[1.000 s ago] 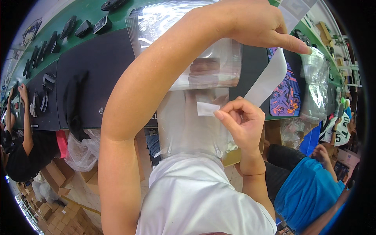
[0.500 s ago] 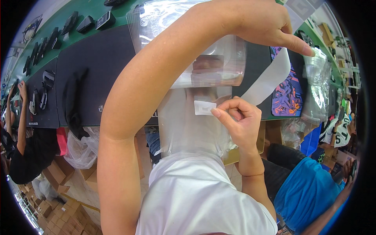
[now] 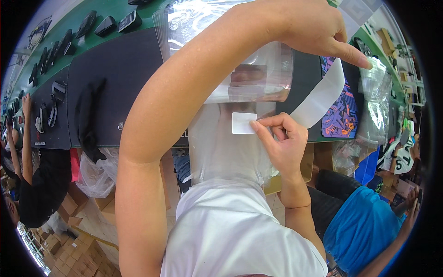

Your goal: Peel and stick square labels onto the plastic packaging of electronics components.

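My right hand (image 3: 284, 141) pinches a small, nearly square white sticker (image 3: 243, 123) between thumb and index finger. The sticker hovers over clear plastic bags (image 3: 221, 157) that reach from the table edge to my white shirt. My left arm crosses above the bags to the far right. There my left hand (image 3: 323, 37) is closed on a long label strip, its other fingers partly hidden. The strip's white backing (image 3: 320, 99) curls down toward my right wrist; its patterned part (image 3: 362, 16) rises beyond the left hand. Further up, more clear bags (image 3: 272, 69) lie stacked, with a brownish rectangle showing through.
Black mats (image 3: 113, 64) cover the green table (image 3: 147, 16). A purple patterned mat (image 3: 339, 113) and another pile of clear bags (image 3: 374, 90) lie at right. Black devices (image 3: 106, 26) stand at far left. Co-workers sit on both sides, one in a blue shirt (image 3: 362, 226). Cardboard boxes (image 3: 83, 254) stand below left.
The sticker in my right hand has turned and now shows a plain white, flatter face. My left hand stays almost in place. The co-worker at left has shifted their arms.
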Demonstrator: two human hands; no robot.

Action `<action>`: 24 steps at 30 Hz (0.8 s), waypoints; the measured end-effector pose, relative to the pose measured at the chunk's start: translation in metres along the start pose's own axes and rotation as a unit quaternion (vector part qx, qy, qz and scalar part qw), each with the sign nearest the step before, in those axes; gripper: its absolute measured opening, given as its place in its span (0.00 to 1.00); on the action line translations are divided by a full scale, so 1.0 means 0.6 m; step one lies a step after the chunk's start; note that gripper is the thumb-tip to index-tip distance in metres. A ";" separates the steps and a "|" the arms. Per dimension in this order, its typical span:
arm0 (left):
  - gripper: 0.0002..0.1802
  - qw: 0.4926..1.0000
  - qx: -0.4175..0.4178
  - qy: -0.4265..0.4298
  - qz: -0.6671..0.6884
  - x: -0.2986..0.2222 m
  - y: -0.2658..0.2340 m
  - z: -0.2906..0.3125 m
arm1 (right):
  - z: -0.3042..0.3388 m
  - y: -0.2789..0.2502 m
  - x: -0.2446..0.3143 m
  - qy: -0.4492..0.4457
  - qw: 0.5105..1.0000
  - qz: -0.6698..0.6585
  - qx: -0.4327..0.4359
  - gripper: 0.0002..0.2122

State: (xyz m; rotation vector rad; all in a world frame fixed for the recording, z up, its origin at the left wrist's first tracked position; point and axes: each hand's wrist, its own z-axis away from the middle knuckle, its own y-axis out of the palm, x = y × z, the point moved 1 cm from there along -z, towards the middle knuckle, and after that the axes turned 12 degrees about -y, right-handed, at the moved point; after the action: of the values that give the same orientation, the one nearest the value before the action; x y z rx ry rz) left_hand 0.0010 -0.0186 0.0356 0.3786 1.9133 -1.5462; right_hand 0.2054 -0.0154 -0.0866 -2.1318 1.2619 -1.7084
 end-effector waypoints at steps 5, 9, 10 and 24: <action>0.37 0.997 0.011 0.063 0.035 0.025 -0.011 -0.001 | 0.000 0.000 0.007 -0.005 0.999 0.035 -0.027 0.09; 0.41 1.000 -0.020 0.015 0.011 0.039 0.027 -0.014 | -0.019 -0.024 0.033 -0.241 0.953 0.092 0.160 0.28; 0.41 1.000 0.018 0.007 -0.003 0.029 0.021 -0.021 | -0.020 -0.038 0.052 -0.277 0.910 0.132 0.278 0.37; 0.38 1.000 0.004 0.027 0.010 0.024 0.022 -0.005 | -0.035 -0.108 0.062 -0.311 0.811 0.054 0.492 0.22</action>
State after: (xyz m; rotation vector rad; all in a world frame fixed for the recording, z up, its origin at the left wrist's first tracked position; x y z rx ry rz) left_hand -0.0030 -0.0146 0.0163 0.4458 1.9388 -1.5469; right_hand 0.2214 0.0093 -0.0147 -1.6352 0.1856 -1.0408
